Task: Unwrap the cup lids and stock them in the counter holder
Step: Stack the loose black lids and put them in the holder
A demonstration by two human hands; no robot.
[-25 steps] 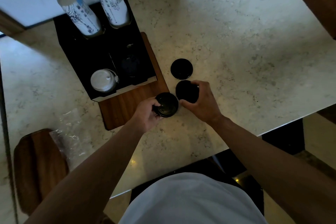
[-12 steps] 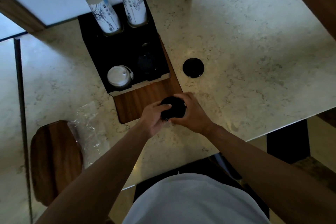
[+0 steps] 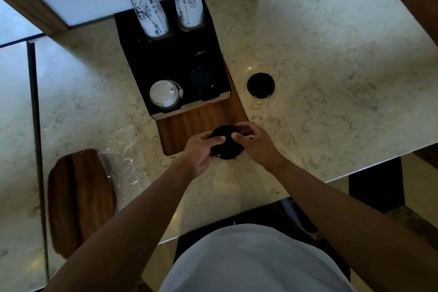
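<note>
Two hands meet on one stack of black lids (image 3: 226, 143) at the near corner of the wooden board (image 3: 196, 121). Left hand (image 3: 201, 149) fingers curl round its left rim; right hand (image 3: 256, 143) fingers pinch the right rim and top. Holder (image 3: 170, 59) lies directly beyond the fingertips, its dark lid well (image 3: 201, 77) slightly left of the right hand. Both wrists low over the bench (image 3: 320, 73), forearms converging. A loose lid (image 3: 260, 85) sits beyond and right, nearer the right hand.
</note>
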